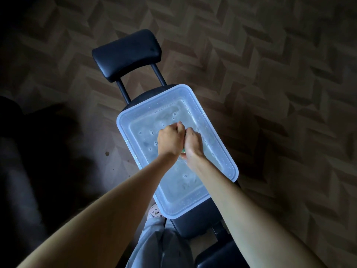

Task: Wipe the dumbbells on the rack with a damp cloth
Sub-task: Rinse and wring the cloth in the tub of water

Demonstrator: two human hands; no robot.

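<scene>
Green cloth mostly hidden, long axis unclear; left hand, right hand clenched round it above tub.

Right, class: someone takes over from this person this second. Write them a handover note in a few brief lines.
Left hand and right hand: both clenched on the cloth, only a green bit showing, above the tub of bubbly water on the black bench.
Done: cloth apparently wetted, probably being wrung.
Left: wipe every dumbbell; dumbbells and rack are out of view.
</scene>
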